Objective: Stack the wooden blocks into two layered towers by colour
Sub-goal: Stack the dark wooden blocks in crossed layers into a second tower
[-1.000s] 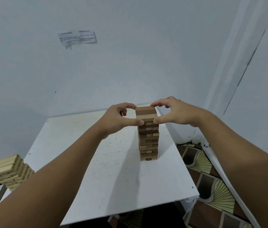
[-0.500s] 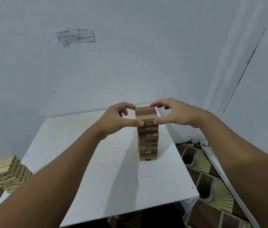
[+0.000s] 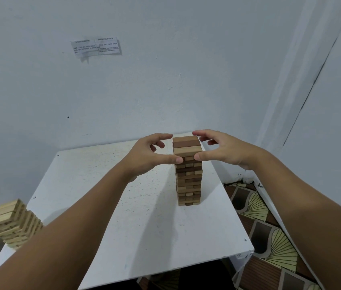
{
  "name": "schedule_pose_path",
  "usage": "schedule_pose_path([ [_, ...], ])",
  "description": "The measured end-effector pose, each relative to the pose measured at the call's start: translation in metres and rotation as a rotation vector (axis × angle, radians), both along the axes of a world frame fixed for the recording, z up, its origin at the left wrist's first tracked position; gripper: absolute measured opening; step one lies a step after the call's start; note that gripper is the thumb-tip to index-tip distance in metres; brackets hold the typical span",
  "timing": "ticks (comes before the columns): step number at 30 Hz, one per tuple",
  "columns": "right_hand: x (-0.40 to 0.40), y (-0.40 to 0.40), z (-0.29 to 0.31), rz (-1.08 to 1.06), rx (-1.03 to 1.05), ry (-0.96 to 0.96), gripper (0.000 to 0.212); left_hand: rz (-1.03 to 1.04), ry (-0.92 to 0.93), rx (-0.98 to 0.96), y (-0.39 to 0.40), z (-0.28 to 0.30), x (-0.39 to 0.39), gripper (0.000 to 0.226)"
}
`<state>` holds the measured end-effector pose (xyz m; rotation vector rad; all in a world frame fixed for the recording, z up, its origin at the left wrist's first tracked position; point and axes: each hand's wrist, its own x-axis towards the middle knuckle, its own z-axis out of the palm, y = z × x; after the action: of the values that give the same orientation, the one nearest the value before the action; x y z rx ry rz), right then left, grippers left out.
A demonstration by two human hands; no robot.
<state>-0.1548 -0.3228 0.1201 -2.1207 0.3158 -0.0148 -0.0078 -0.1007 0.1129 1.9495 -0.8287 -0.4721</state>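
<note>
A tall tower of brown and tan wooden blocks (image 3: pixel 188 181) stands on the right half of the white table (image 3: pixel 106 206). My left hand (image 3: pixel 150 153) and my right hand (image 3: pixel 221 149) flank its top layer. Each hand pinches that layer, thumb tip on the front face and curved index finger at the back corner. A second tower of pale wooden blocks (image 3: pixel 11 223) stands off the table's left edge, partly behind my left forearm.
The table sits in a corner of grey-white walls, with a paper note (image 3: pixel 96 47) taped up behind. To the right of the table lies patterned floor (image 3: pixel 269 237). The table's front edge is near my body.
</note>
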Motion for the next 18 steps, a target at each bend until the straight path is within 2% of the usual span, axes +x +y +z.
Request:
schedule_pose_path([
  [3, 0.001, 0.003, -0.004, 0.002, 0.018, -0.022, 0.084, 0.002, 0.019, -0.015, 0.002, 0.001, -0.002, 0.067],
  [7, 0.002, 0.004, -0.006, 0.003, 0.044, -0.039, 0.078, 0.01, 0.034, -0.04, 0.002, 0.001, -0.005, 0.063],
  [10, 0.001, 0.002, -0.005, 0.013, 0.043, -0.039, 0.083, 0.002, 0.034, -0.043, 0.002, 0.0, -0.005, 0.064],
  [12, 0.0, 0.001, -0.007, 0.004, 0.055, -0.035, 0.091, -0.007, 0.036, -0.019, 0.003, -0.001, -0.004, 0.075],
  [13, -0.001, 0.001, -0.01, -0.018, 0.081, -0.041, 0.091, -0.006, 0.041, -0.008, 0.004, -0.002, -0.005, 0.082],
  [15, -0.003, 0.006, -0.019, -0.114, 0.18, -0.118, 0.079, 0.018, 0.063, -0.035, 0.006, -0.007, -0.011, 0.095],
  [18, -0.004, 0.024, -0.039, -0.294, 0.461, -0.344, 0.062, 0.135, 0.164, -0.193, 0.001, -0.022, -0.031, 0.101],
])
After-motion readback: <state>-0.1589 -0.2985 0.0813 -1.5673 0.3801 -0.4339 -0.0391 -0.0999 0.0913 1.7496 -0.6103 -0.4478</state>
